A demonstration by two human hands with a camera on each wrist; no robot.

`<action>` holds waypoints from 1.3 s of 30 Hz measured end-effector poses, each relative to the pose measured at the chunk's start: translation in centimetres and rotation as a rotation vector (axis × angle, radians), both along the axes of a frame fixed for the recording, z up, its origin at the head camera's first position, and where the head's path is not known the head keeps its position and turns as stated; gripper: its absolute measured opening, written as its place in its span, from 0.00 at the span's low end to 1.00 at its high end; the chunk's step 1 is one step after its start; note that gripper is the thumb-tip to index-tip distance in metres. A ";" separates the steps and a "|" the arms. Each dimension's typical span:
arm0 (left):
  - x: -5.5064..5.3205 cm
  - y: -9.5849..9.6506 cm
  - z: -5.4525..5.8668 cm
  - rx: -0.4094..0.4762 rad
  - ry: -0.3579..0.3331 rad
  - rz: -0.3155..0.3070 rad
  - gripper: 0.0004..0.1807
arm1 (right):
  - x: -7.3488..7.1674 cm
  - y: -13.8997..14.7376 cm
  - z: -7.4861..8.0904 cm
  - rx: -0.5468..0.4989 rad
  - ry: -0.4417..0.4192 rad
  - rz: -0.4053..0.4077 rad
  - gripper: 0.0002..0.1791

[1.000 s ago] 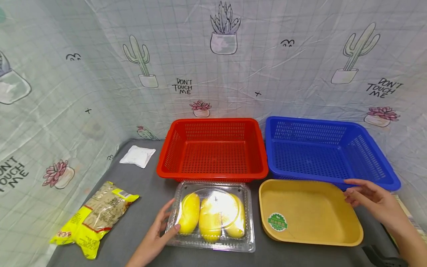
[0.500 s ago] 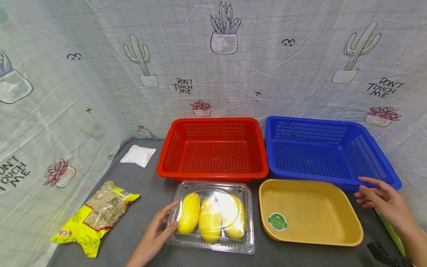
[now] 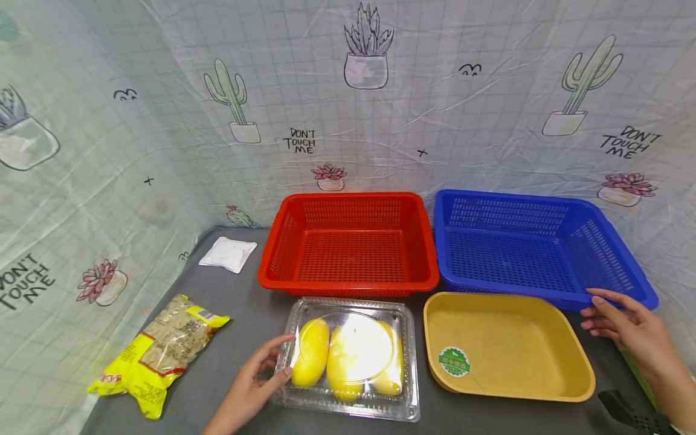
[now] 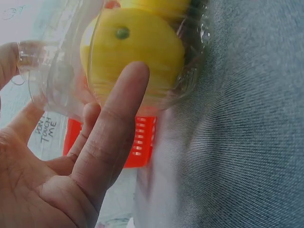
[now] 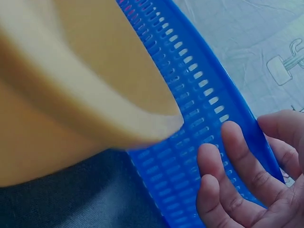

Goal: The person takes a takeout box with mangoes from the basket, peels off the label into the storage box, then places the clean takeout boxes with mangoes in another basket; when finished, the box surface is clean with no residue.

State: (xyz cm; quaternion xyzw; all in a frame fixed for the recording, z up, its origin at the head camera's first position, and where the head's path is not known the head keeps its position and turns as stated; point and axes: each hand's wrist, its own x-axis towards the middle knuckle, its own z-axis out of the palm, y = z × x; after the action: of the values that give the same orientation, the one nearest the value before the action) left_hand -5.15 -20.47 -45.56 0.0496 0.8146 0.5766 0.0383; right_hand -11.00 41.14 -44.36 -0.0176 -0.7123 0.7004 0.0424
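Note:
In the head view my left hand (image 3: pixel 247 383) grips the left side of a clear plastic clamshell container (image 3: pixel 412 353). Inside it lie three yellow mangoes (image 3: pixel 312 353), partly hidden by glare on the lid. The left wrist view shows my fingers (image 4: pixel 107 137) along the container's side, close to the grey cloth. My right hand (image 3: pixel 636 326), loosely bent and holding nothing, hovers by the near right corner of the blue basket (image 3: pixel 516 196). Right of the container stands a yellow tray (image 3: pixel 511 338) with a green sticker; my right fingertips are apart from its rim.
Behind the container stands a red basket (image 3: pixel 348 285), next to the blue one. A yellow-and-clear food bag (image 3: pixel 174 344) lies at the left, with a white packet (image 3: pixel 228 254) farther back. A green thing (image 3: pixel 638 368) shows beside my right forearm. Printed cloth walls close off the back and left.
My right hand has moved right, away from the yellow tray's rim. The container has shifted slightly toward me together with my left hand.

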 end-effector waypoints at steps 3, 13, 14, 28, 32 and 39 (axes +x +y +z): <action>0.1 0.0 0.0 0.021 -0.024 -0.024 0.26 | 0.1 0.1 -0.2 -0.059 0.026 0.001 0.17; 0.6 -0.5 0.1 0.123 0.048 -0.045 0.25 | 0.4 0.3 -0.5 -0.086 0.052 -0.040 0.15; 0.6 -0.6 0.2 0.138 0.063 -0.051 0.25 | 0.4 0.3 -0.5 -0.090 0.055 -0.039 0.16; 0.2 -0.2 1.9 0.243 0.263 -0.166 0.28 | 0.0 0.2 -0.8 -0.158 0.095 -0.011 0.19; -0.3 0.0 2.7 0.226 0.282 -0.157 0.29 | 0.0 0.2 -1.0 -0.165 0.102 -0.003 0.18; -1.0 0.6 4.1 0.212 0.261 -0.169 0.28 | 0.1 0.1 -0.9 -0.165 0.099 -0.010 0.17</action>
State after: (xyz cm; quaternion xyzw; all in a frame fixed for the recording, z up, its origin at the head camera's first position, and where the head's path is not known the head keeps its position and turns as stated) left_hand -6.13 -19.91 -41.46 0.1959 0.7404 0.6425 -0.0248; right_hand -10.95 41.25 -45.29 0.0099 -0.6492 0.7564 0.0795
